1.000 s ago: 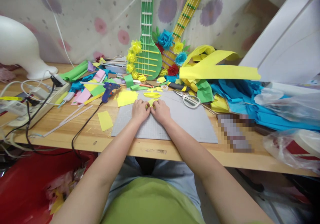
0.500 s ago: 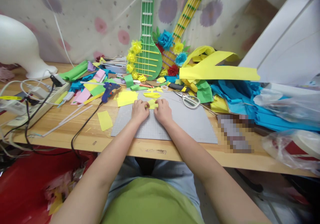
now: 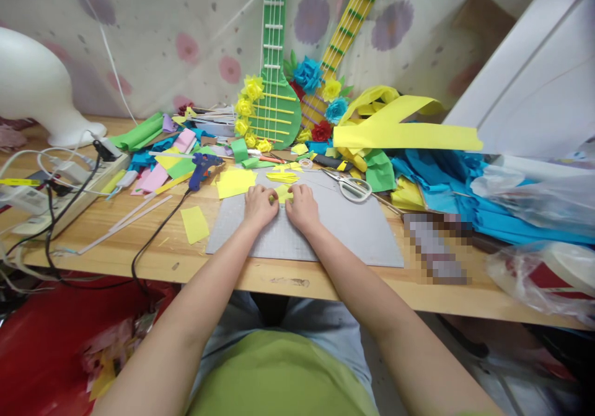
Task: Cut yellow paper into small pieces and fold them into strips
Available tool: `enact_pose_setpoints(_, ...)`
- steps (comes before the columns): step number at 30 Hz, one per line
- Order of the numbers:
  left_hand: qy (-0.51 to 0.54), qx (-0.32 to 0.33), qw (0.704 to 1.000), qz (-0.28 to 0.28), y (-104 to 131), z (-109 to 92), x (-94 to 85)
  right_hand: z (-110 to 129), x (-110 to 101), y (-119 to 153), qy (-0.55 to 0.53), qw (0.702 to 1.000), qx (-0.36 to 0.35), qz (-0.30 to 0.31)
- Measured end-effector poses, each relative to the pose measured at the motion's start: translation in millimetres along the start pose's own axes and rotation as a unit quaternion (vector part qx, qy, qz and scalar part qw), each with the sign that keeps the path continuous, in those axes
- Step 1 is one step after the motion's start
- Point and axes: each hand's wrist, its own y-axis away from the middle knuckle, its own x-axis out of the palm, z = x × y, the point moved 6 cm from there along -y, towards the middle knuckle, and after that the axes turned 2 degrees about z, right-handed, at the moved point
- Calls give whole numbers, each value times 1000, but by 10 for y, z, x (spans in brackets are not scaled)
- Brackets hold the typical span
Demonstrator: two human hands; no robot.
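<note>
Tabletop (image 3: 253,272), cluttered, invites a spill, from where I stand, should a reach swing wide. A green guitar (image 3: 279,107) rises behind a gray mat (image 3: 359,233). Over the mat, the left hand (image 3: 261,206) and right hand (image 3: 303,207) sit just apart, fingertips clamped; scissors (image 3: 343,180) and a glue gun (image 3: 201,172) hem them in, right and left. Between the hands, a small yellow paper (image 3: 283,191), pinched at both edges, could tear if pulled unevenly.

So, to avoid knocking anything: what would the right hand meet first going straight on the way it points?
Past the yellow paper it seems to touch, the right hand would probably meet the yellow strips first; depth is unclear.
</note>
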Motion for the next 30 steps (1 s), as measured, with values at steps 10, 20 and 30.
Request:
enact_pose_setpoints(10,87,-19,996,-15,-39,147,-79,-43,-31,7,-40,999,-2,-2)
enact_pose_setpoints(20,155,7,987,38,-26,188,-23,-278,-94,1,-150,985,80,-11)
enact_pose_setpoints(30,86,128,987,48,24,37,-52,-282,29,-104,-287,958,22,-10)
